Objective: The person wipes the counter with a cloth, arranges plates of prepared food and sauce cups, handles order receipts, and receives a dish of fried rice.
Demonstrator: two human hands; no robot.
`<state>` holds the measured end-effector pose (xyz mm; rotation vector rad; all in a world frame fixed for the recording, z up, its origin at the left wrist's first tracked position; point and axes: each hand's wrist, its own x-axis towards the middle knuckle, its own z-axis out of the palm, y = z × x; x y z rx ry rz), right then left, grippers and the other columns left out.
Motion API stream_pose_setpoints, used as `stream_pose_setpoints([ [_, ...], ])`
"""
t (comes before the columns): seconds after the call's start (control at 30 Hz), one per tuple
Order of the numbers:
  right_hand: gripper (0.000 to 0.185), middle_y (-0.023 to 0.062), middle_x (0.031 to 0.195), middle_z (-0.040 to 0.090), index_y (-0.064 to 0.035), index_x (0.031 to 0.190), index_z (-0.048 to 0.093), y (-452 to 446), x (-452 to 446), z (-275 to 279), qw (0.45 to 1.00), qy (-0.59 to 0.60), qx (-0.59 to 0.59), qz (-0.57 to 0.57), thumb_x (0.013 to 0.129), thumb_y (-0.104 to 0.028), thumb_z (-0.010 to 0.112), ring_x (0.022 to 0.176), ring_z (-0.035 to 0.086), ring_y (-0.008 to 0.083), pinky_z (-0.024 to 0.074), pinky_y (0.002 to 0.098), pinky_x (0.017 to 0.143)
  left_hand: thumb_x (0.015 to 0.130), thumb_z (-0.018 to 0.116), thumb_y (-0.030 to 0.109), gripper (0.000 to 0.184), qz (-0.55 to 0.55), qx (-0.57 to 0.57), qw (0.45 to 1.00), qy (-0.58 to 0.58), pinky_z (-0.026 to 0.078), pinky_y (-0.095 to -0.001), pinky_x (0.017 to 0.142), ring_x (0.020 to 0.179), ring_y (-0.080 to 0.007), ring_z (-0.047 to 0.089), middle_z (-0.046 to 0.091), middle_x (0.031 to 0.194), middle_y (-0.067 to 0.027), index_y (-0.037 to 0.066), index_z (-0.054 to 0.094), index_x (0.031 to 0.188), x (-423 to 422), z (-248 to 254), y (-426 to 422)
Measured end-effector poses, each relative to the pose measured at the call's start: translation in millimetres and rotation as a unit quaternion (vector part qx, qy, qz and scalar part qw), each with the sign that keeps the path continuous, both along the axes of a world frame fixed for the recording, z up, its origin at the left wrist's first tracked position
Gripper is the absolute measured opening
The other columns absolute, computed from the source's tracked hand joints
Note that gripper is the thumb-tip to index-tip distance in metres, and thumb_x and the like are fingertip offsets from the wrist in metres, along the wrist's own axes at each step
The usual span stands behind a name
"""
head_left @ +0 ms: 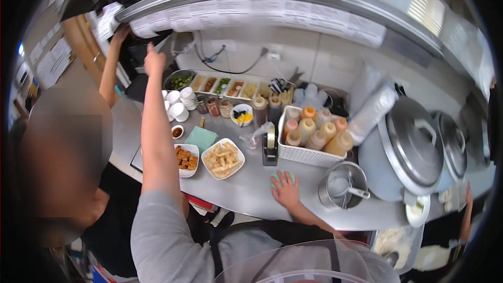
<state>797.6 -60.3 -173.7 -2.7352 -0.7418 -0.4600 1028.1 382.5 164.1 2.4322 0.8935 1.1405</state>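
My left arm stretches up and to the left, and my left hand point(153, 62) points with its index finger out at a dark machine point(140, 52) under the shelf. No object shows in that hand. Flat on the steel counter, with fingers spread, my right hand point(286, 189) presses on a green cloth point(276, 178). Left of it stand a white bowl of fries point(223, 159) and a white bowl of browned fried pieces point(187, 160), partly behind my left arm. A folded green cloth point(200, 138) lies behind the bowls. A tape dispenser point(270, 149) stands just beyond my right hand.
A white basket point(309, 155) holds several sauce bottles. Right of it are a metal pot point(340, 186) with utensils and large lidded pots point(414, 141). A co-worker point(68, 162) stands at left, one hand point(121, 34) at the machine. Another person's hand point(468, 199) shows at right.
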Motion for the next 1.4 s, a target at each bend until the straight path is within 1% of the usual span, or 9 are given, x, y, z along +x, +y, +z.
stream_pose_setpoints([
  [0.13, 0.043, 0.0085, 0.127, 0.039, -0.0206, 0.118, 0.046, 1.0, -2.5, -0.6, 1.0, 0.018, -0.005, -0.017, 0.077, -0.035, 0.051, 0.118, 0.033, 0.0295, 0.0238, 0.0584, 0.091, 0.08, 0.053, 0.011, 0.047, -0.27, -0.247, 0.872, -0.326, 0.044, -0.023, 0.049, 0.056, -0.0114, 0.054, 0.059, 0.071, -0.0086, 0.009, 0.035, 0.123, -52.2, -45.9, -48.4],
  [0.47, 0.04, 0.0055, 0.13, 0.036, -0.0232, 0.119, 0.045, 7.8, -59.3, -14.5, 0.982, 0.086, 0.017, 0.166, 0.08, -0.035, 0.048, 0.124, 0.026, 0.0308, 0.0185, 0.0568, 0.096, 0.085, 0.046, 0.009, 0.043, -0.551, -0.269, 0.738, -0.28, 0.045, -0.0261, 0.065, 0.068, -0.0147, 0.053, 0.055, 0.089, -0.0131, -0.003, 0.032, 0.124, -262.2, -51.4, -295.5],
  [0.67, 0.042, 0.0064, 0.13, 0.036, -0.0218, 0.121, 0.042, -64.5, -17.2, -23.3, 0.992, 0.088, 0.025, -0.086, 0.081, -0.031, 0.048, 0.124, 0.027, 0.0288, 0.0213, 0.0538, 0.096, 0.08, 0.056, 0.038, 0.054, -0.75, -0.279, 0.416, -0.432, 0.045, -0.0471, 0.071, 0.078, -0.0298, 0.053, 0.047, 0.109, -0.016, 0.019, 0.034, 0.126, -367.5, -24.9, -316.9],
  [0.8, 0.043, 0.0069, 0.13, 0.036, -0.0212, 0.121, 0.043, -60.9, -28.5, -36.2, 0.98, 0.04, 0.049, -0.189, 0.079, -0.028, 0.05, 0.123, 0.028, 0.0294, 0.0213, 0.0544, 0.096, 0.078, 0.056, 0.035, 0.057, -0.712, -0.183, 0.386, -0.557, 0.025, -0.0551, 0.093, 0.105, -0.0236, 0.043, 0.039, 0.118, -0.0021, 0.018, 0.032, 0.127, -394.9, -7.7, -340.2],
  [0.87, 0.047, 0.0072, 0.13, 0.036, -0.0206, 0.121, 0.043, -51.2, -75.9, -35.9, 0.995, 0.007, -0.056, -0.082, 0.076, -0.023, 0.053, 0.123, 0.029, 0.029, 0.0222, 0.0532, 0.097, 0.081, 0.046, 0.043, 0.062, -0.787, -0.136, 0.146, -0.584, 0.004, -0.0556, 0.098, 0.132, -0.0176, 0.006, 0.016, 0.141, 0.0103, 0.023, 0.024, 0.135, -393.3, -3.2, -352.5],
  [0.93, 0.045, 0.0077, 0.128, 0.039, -0.0201, 0.119, 0.045, -70.8, -126.4, -24.9, 0.999, 0.033, -0.011, 0.001, 0.075, -0.018, 0.054, 0.121, 0.032, 0.0269, 0.0259, 0.0505, 0.096, 0.081, 0.047, 0.041, 0.06, -0.76, -0.097, 0.264, -0.586, 0.003, -0.0558, 0.098, 0.132, -0.0164, 0.007, 0.017, 0.141, 0.0099, 0.025, 0.026, 0.134, -396.5, -7.8, -355.0],
  [1.0, 0.045, 0.0077, 0.125, 0.041, -0.0195, 0.117, 0.047, -122.1, -157.3, -20.7, 0.997, 0.045, -0.008, -0.055, 0.073, -0.012, 0.053, 0.119, 0.036, 0.024, 0.0305, 0.0469, 0.093, 0.08, 0.049, 0.039, 0.057, -0.841, -0.14, -0.012, -0.523, 0.004, -0.0557, 0.097, 0.131, -0.0155, 0.01, 0.021, 0.14, 0.0093, 0.024, 0.03, 0.132, -393.2, 1.9, -374.9],
  [1.2, 0.035, 0.0146, 0.112, 0.049, -0.0136, 0.111, 0.051, -317.5, -178.2, -13.6, 0.894, 0.047, -0.029, -0.445, 0.076, -0.01, 0.046, 0.099, 0.05, 0.0307, 0.0396, 0.0448, 0.081, 0.079, 0.057, 0.02, 0.058, -0.868, -0.114, 0.325, -0.356, 0.013, -0.0557, 0.096, 0.124, -0.0156, 0.029, 0.03, 0.135, 0.0062, 0.027, 0.031, 0.13, -416.7, -27.9, -326.9],
  [1.4, 0.047, 0.0064, 0.137, 0.025, -0.0271, 0.129, 0.031, -404.0, -125.6, -23.5, 0.69, 0.204, 0.033, -0.693, 0.084, -0.038, 0.04, 0.127, 0.019, 0.0306, 0.0189, 0.0631, 0.093, 0.067, 0.066, 0.012, 0.07, -0.789, -0.195, 0.395, -0.429, 0.012, -0.0582, 0.099, 0.108, -0.021, 0.044, 0.039, 0.115, 0.0043, 0.019, 0.03, 0.126, -421.1, -23.7, -349.0],
])
